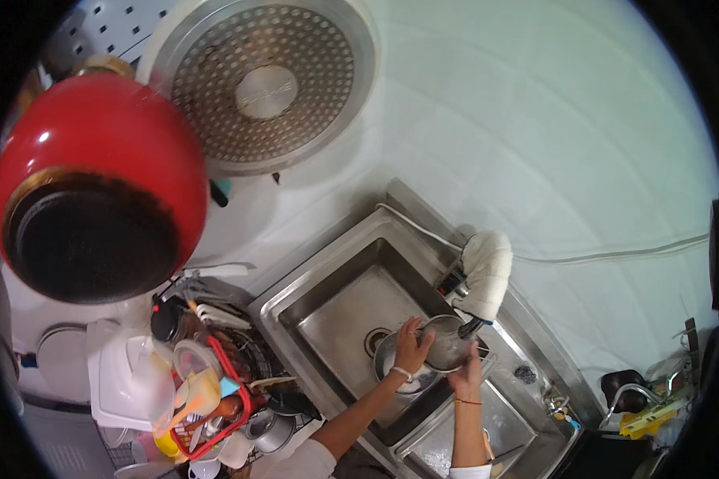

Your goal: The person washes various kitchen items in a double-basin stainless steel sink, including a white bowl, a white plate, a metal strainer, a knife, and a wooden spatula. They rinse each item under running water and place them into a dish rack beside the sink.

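Under the cloth-wrapped tap (485,275), my right hand (468,372) holds a small round metal bowl (446,347) by its right side. My left hand (412,346) is at the bowl's left rim, back of the hand up and fingers spread. The picture does not settle whether it grips the rim. A second metal bowl (385,354), with something whitish in it, stands lower in the sink basin (347,305), partly hidden by my left hand and forearm. Water seems to run from the spout (471,327) into the upper bowl.
A smaller sink compartment (455,440) adjoins the basin at right, with a dark scouring pad (524,375) on its ledge. At left, a dish rack (260,362) and red-rimmed basket (245,413) hold utensils. A red pot (114,132) and a large pan (323,78) hang close overhead.
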`<state>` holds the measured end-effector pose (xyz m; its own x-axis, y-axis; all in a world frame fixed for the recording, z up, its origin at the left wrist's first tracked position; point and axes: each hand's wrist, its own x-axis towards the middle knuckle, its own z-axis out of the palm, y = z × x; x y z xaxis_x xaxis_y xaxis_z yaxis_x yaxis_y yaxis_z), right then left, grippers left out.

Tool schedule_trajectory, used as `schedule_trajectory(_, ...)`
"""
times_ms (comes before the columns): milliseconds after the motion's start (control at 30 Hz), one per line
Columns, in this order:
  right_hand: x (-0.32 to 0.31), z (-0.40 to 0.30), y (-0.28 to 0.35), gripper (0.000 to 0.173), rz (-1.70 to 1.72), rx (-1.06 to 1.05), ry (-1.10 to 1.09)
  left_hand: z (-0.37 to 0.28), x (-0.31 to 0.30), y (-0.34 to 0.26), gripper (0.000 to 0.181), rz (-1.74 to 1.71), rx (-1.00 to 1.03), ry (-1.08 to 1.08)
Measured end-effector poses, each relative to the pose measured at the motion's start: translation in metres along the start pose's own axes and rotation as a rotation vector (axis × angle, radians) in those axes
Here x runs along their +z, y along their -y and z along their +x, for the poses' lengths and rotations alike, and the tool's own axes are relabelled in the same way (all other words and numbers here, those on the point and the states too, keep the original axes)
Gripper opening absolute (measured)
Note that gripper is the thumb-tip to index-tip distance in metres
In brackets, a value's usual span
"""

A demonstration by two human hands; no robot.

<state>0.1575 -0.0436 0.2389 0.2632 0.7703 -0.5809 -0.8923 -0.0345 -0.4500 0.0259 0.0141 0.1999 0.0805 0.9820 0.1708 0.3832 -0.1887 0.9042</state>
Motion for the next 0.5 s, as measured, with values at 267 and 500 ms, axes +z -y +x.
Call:
schedule_trajectory(267,-0.045,-0.008,0.032,0.044,-0.287,0.182,0.196,-0.059,0.013,-0.014,0.028,-1.340,-0.951,0.218)
schedule_trajectory(500,-0.092,-0.051,0.002,0.043,-0.500,0.183,0.229,-0.196,-0.096,0.060,0.028,-1.446,-0.883,-0.279)
